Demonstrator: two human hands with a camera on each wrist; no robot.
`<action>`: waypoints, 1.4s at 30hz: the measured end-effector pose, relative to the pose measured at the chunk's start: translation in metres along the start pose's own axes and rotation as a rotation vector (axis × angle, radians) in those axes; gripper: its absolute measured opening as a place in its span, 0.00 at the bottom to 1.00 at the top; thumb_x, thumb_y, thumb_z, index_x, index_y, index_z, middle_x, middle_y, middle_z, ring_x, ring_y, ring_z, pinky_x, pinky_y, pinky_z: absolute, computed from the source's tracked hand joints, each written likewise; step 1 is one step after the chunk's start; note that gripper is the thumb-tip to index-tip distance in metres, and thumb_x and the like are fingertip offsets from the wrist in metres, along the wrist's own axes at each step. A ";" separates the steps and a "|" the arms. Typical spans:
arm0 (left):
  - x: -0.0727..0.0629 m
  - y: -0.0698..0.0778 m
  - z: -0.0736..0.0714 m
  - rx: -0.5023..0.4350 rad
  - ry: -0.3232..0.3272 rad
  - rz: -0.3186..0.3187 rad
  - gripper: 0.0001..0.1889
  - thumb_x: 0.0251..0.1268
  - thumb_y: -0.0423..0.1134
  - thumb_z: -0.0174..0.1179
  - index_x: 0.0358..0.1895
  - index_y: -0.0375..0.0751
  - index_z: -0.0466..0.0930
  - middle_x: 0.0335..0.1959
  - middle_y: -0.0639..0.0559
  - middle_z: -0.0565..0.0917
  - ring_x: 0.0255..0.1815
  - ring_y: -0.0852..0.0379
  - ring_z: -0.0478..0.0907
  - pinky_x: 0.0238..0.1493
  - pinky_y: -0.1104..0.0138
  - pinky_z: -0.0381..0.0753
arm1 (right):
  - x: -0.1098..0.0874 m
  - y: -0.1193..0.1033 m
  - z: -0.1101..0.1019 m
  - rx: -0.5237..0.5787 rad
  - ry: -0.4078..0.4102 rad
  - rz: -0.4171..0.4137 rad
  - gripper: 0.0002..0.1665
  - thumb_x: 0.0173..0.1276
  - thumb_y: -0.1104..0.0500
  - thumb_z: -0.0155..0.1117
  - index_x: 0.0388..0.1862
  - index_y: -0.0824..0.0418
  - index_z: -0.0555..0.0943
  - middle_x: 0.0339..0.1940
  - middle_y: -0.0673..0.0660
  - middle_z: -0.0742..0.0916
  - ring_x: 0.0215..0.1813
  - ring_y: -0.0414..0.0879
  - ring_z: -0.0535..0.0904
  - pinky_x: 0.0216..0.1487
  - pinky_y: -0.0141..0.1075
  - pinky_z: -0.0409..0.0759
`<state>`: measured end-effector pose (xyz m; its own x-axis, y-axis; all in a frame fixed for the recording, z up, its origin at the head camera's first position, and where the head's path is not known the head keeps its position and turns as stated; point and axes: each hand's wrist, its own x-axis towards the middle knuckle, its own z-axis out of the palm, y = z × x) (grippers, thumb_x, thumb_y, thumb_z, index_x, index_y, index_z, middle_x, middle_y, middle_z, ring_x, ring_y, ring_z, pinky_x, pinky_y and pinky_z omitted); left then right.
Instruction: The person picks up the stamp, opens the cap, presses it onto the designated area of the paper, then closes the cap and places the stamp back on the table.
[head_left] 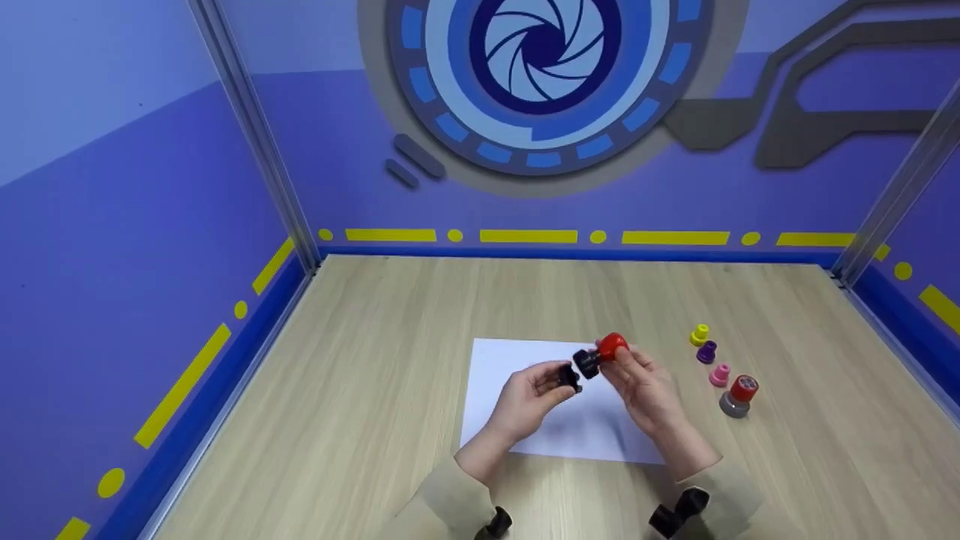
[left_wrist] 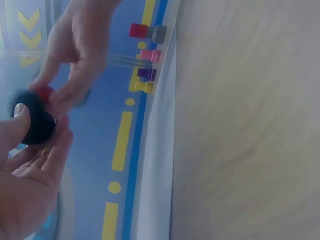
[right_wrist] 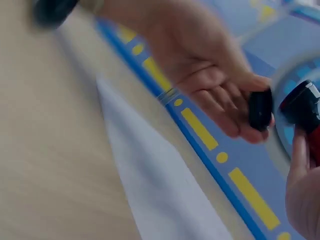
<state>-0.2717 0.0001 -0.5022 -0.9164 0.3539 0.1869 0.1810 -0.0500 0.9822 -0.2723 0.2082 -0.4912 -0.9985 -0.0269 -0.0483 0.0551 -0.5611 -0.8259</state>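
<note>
Over the white paper (head_left: 491,379), my left hand (head_left: 523,403) pinches a small round black cap (head_left: 568,378) between thumb and fingers. My right hand (head_left: 646,388) grips a stamp (head_left: 613,346) by its red rounded handle, its black base pointing left toward the cap. In the right wrist view a narrow gap separates the cap (right_wrist: 260,109) from the black end of the stamp (right_wrist: 302,104). The left wrist view has the dark cap (left_wrist: 32,117) overlapping most of the stamp, with a bit of red behind it.
Right of the paper stand small yellow (head_left: 700,334), purple (head_left: 706,352) and pink (head_left: 720,375) stamps in a slanting row. Nearest me is a larger red stamp with a grey base (head_left: 739,396). Blue-purple walls (head_left: 330,165) enclose the wooden table (head_left: 360,360).
</note>
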 end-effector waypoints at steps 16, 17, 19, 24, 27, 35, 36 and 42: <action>0.010 0.000 -0.049 0.177 0.258 -0.065 0.22 0.65 0.31 0.70 0.60 0.27 0.80 0.53 0.34 0.87 0.54 0.45 0.87 0.53 0.66 0.89 | 0.011 0.001 -0.004 -0.584 0.144 -0.140 0.23 0.66 0.65 0.74 0.59 0.64 0.82 0.44 0.45 0.91 0.48 0.34 0.86 0.52 0.25 0.86; 0.010 0.000 -0.052 0.182 0.269 -0.067 0.22 0.65 0.31 0.70 0.60 0.27 0.81 0.54 0.34 0.87 0.54 0.45 0.87 0.53 0.66 0.89 | 0.013 0.004 -0.003 -0.641 0.139 -0.145 0.25 0.65 0.64 0.75 0.60 0.67 0.81 0.46 0.48 0.91 0.47 0.33 0.86 0.51 0.24 0.86; 0.011 -0.001 -0.056 0.180 0.278 -0.072 0.22 0.65 0.31 0.70 0.60 0.27 0.80 0.54 0.34 0.86 0.55 0.44 0.87 0.54 0.66 0.89 | 0.016 0.009 -0.003 -0.736 0.118 -0.154 0.26 0.63 0.64 0.77 0.59 0.69 0.81 0.49 0.54 0.91 0.47 0.33 0.86 0.50 0.23 0.85; 0.010 -0.003 -0.060 0.170 0.273 -0.065 0.23 0.65 0.30 0.69 0.62 0.24 0.78 0.55 0.33 0.86 0.55 0.42 0.87 0.55 0.66 0.88 | 0.024 0.021 -0.002 -0.889 0.050 -0.179 0.26 0.58 0.66 0.80 0.55 0.68 0.84 0.51 0.64 0.90 0.48 0.40 0.87 0.47 0.21 0.83; 0.011 -0.004 -0.060 0.175 0.280 -0.067 0.23 0.65 0.30 0.70 0.61 0.24 0.79 0.55 0.33 0.86 0.55 0.42 0.86 0.54 0.66 0.89 | 0.027 0.026 -0.002 -0.935 0.008 -0.188 0.29 0.56 0.67 0.80 0.58 0.68 0.83 0.51 0.65 0.90 0.51 0.49 0.88 0.47 0.21 0.83; 0.013 -0.006 -0.059 0.191 0.274 -0.072 0.23 0.64 0.30 0.70 0.60 0.24 0.79 0.54 0.32 0.87 0.53 0.42 0.87 0.54 0.65 0.89 | 0.031 0.035 -0.001 -1.054 -0.070 -0.203 0.26 0.56 0.67 0.81 0.54 0.68 0.87 0.49 0.65 0.91 0.50 0.52 0.89 0.46 0.22 0.83; 0.013 -0.006 -0.059 0.196 0.273 -0.074 0.23 0.64 0.30 0.70 0.60 0.24 0.79 0.54 0.33 0.87 0.53 0.43 0.87 0.54 0.65 0.89 | 0.031 0.036 -0.002 -1.060 -0.080 -0.205 0.25 0.55 0.67 0.81 0.53 0.68 0.87 0.48 0.65 0.91 0.50 0.53 0.89 0.47 0.25 0.84; 0.012 -0.006 -0.059 0.213 0.271 -0.083 0.23 0.64 0.30 0.70 0.62 0.25 0.79 0.53 0.34 0.87 0.52 0.44 0.87 0.54 0.64 0.89 | 0.033 0.041 -0.004 -1.064 -0.116 -0.239 0.23 0.55 0.67 0.82 0.51 0.68 0.87 0.47 0.65 0.92 0.51 0.54 0.89 0.53 0.37 0.89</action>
<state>-0.3047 -0.0508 -0.5050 -0.9873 0.0864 0.1331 0.1465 0.1748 0.9736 -0.3025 0.1877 -0.5292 -0.9753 -0.1213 0.1846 -0.2195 0.4377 -0.8719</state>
